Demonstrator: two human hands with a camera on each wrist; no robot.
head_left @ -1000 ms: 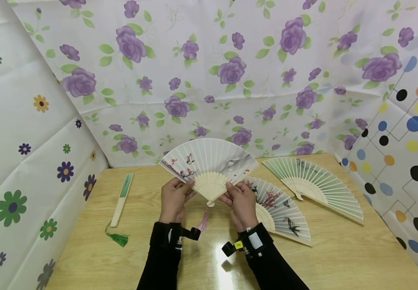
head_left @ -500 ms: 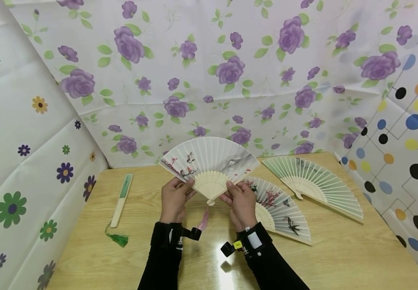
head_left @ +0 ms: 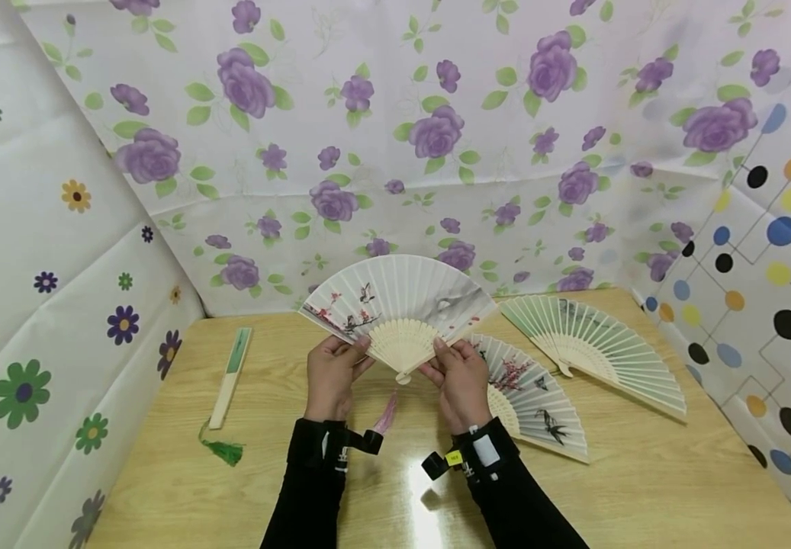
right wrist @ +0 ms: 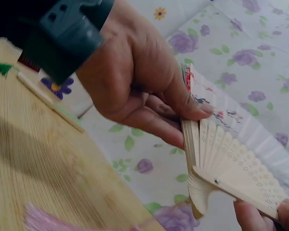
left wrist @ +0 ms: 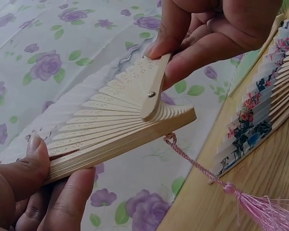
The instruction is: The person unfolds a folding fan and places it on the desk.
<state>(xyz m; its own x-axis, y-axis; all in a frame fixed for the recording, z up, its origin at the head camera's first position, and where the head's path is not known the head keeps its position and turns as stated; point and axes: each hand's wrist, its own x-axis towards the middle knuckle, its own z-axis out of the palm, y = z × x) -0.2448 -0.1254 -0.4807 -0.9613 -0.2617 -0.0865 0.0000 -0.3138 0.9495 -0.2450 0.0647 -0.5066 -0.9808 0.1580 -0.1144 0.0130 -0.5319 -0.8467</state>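
A white folding fan (head_left: 395, 293) with plum blossom and bird prints is spread out, held up over the table in both hands. My left hand (head_left: 329, 374) pinches its left edge, thumb in front, where several bare ribs (left wrist: 96, 144) lie stacked together. On the opposite side my right hand (head_left: 462, 381) pinches the outer guard stick, as the left wrist view shows at the fingers (left wrist: 202, 43). The metal rivet (left wrist: 151, 94) sits at the pivot between the hands. A pink tassel (head_left: 386, 414) dangles from it on a braided cord.
A second white fan (head_left: 539, 396) with blossoms lies open behind the right hand, partly hidden. Farther right is an open green fan (head_left: 594, 347). At left lies a folded green fan (head_left: 232, 377) with a green tassel (head_left: 225, 451). Patterned cloth (head_left: 395, 152) walls the wooden table (head_left: 697, 488).
The held fan has risen slightly and shifted a little to the right with both hands. The grip looks the same, and the other fans have stayed in place.
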